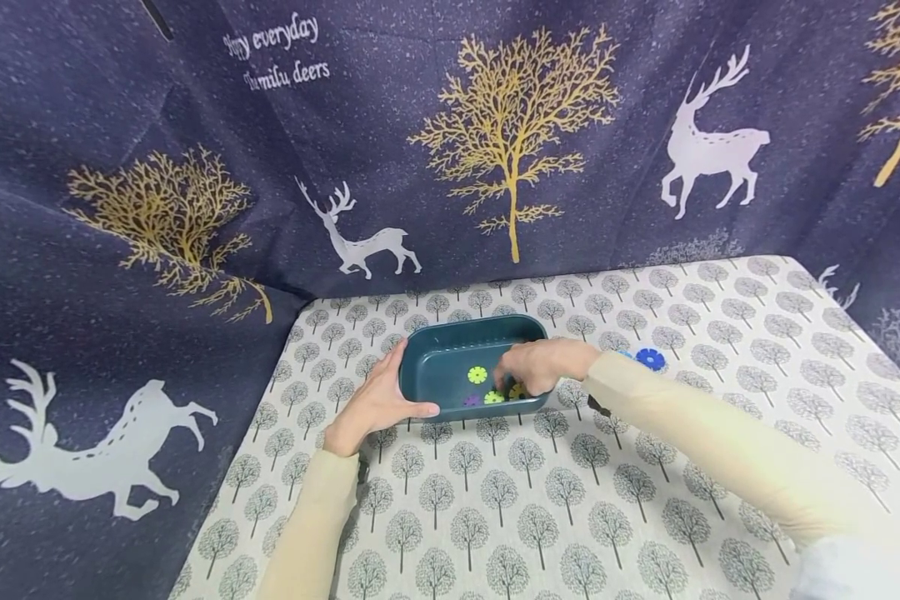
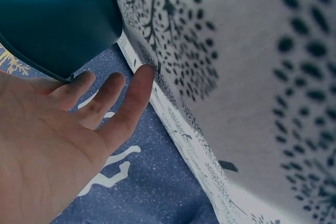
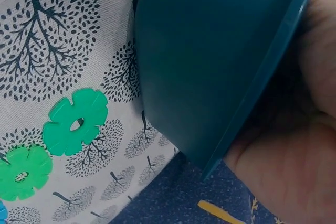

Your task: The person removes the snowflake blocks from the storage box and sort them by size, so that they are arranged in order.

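Cream sleeves point(image 1: 682, 429) reach in from the lower edge of the head view, the right one crossing over the surface point(image 1: 495, 492), which is spread with a white cloth printed with grey trees. Between the arms sits a dark teal tray point(image 1: 438, 379), oblong with rounded corners, resting on that surface. The left hand point(image 1: 378, 400) lies against the tray's left end, fingers stretched out and thumb along the near rim. The right hand point(image 1: 532, 367) dips into the right part of the tray, fingertips pointing down among small flower-shaped discs; whether they pinch one cannot be told. Inside, a yellow-green disc point(image 1: 477, 375) lies apart near the middle, while a purple disc point(image 1: 472, 401), a second yellow-green one and a yellow disc point(image 1: 517, 390) line the near wall. Outside the tray, to the right, a dark blue disc point(image 1: 650, 359) lies beside a light blue one partly hidden by the right sleeve. The right wrist view shows a green disc point(image 3: 64, 124) and a lighter green disc point(image 3: 32, 167) on the cloth. Behind hangs a navy backdrop point(image 1: 367, 150) with white deer and golden trees.
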`<move>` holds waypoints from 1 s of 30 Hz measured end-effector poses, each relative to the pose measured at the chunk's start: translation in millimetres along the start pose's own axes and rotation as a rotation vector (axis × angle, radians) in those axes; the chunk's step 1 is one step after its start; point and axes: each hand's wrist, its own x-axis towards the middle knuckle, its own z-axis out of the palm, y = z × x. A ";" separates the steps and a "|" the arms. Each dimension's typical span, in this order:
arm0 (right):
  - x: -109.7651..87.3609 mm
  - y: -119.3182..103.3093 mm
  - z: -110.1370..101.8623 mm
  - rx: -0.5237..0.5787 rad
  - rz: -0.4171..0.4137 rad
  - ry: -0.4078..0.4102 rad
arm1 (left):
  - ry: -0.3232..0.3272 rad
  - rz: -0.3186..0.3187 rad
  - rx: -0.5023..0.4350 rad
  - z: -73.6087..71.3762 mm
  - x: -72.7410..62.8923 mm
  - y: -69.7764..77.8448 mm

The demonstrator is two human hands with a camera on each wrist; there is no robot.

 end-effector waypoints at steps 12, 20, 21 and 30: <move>-4.7 4.2 -2.3 0.052 -0.045 0.012 | 0.004 0.006 -0.015 -0.1 -0.5 0.4; -5.8 5.0 -6.6 0.043 -0.078 -0.025 | 0.003 0.012 -0.013 0.6 -0.4 -0.9; -6.0 5.3 -7.1 0.040 -0.081 -0.027 | 0.002 0.014 -0.009 0.6 -0.1 -1.2; -4.4 5.7 -9.6 0.064 -0.067 -0.053 | 0.004 0.011 -0.022 -0.5 -1.6 -0.3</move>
